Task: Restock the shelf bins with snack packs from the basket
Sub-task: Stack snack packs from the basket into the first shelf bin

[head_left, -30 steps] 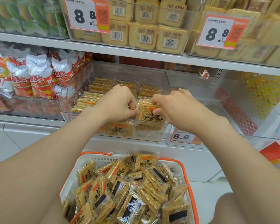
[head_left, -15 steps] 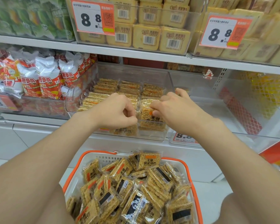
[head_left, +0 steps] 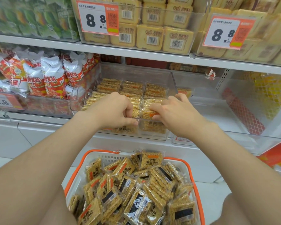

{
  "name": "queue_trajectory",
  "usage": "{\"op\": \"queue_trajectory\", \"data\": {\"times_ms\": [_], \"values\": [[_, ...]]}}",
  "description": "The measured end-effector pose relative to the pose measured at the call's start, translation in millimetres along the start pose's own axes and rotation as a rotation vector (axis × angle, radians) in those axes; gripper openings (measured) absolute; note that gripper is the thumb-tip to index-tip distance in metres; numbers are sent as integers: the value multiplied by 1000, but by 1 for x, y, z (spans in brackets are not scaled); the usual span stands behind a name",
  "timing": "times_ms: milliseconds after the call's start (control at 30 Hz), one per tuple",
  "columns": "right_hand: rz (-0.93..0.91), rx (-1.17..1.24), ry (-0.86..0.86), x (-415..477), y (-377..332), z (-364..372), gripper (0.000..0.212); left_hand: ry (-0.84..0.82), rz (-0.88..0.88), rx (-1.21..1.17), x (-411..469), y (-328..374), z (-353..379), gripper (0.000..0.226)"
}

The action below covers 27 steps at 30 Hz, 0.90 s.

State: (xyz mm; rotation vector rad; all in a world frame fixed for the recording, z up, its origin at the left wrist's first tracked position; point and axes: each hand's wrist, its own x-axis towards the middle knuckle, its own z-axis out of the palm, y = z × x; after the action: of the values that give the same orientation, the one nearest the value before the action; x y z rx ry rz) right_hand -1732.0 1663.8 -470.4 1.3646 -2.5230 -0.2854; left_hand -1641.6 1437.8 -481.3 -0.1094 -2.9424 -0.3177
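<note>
The left hand (head_left: pixel 113 111) and right hand (head_left: pixel 173 114) pinch packs (head_left: pixel 150 113) at the front of the bin (head_left: pixel 136 72), and a hard squeeze could crush them.

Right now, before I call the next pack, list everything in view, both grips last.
middle bin: one, clear, lower shelf centre.
binned packs: many, golden, rows inside middle bin.
basket: one, white with orange rim, bottom centre.
basket packs: many, golden with orange or black labels, heaped in basket.
snack bags: several, red and white, left of middle bin.
yellow packs: many, yellow, upper shelf.
price tags: two, white and orange, upper shelf fronts.
right bin: one, clear, right of middle bin.
left-hand grip: one, pinches front pack at bin's front.
right-hand grip: one, pinches orange-labelled pack beside it.
</note>
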Motion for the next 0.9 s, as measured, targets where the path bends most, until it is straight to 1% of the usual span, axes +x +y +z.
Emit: {"op": "queue_trajectory", "data": {"times_ms": [100,167,400,567,600,667,700,767,833,900], "values": [[53,13,30,-1,-7,3,35,3,14,4,-4,1,3,32],[62,33,45,-2,-4,-1,34,13,36,15,-5,1,5,28],[-30,112,59,10,-7,-11,26,11,32,7,-2,3,4,18],[-37,206,-94,14,-5,-7,21,-5,-32,18,-1,2,0,30],[-14,241,-94,14,-4,-10,23,-5,-38,16,-1,2,-1,32],[18,292,-30,12,0,-15,33,-5,-38,15,-1,3,-1,32],[15,276,9,11,3,-15,29,-5,-37,22,-2,3,-1,31],[-5,116,31,8,7,-15,12,2,-33,44,-3,5,0,26],[-15,0,-2,4,5,-15,17,14,-10,32,-2,8,2,19],[-40,14,-9,3,0,-14,27,8,33,-22,-1,13,4,33]]}}
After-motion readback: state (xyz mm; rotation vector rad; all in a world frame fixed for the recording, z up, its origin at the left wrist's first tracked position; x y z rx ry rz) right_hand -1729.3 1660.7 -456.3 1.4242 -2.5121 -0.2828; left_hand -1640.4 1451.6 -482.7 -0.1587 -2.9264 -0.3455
